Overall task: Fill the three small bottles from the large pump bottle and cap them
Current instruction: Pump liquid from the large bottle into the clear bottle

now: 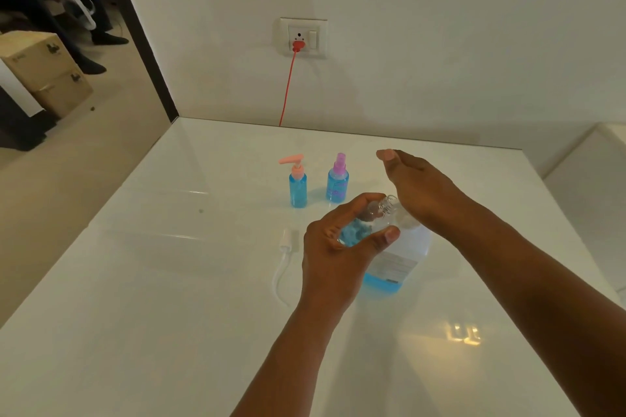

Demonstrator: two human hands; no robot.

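My left hand [342, 244] grips a small clear bottle [371, 218], tilted, uncapped, with some blue liquid inside. Its open neck points toward the large pump bottle [396, 264], which stands under my right hand [420, 189]. My right hand lies flat over the top of the large bottle, fingers straight; the pump head is hidden beneath the palm. Two small bottles full of blue liquid stand farther back: one with a pink pump cap [298, 184], one with a purple spray cap [337, 179]. A white pump cap with its tube [286, 257] lies on the table left of my left hand.
The white glossy table [169, 281] meets a wall at the back. A red cable [288, 85] runs from a wall socket [303, 37] down behind the table. Cardboard boxes [47, 71] and a seated person are off to the far left.
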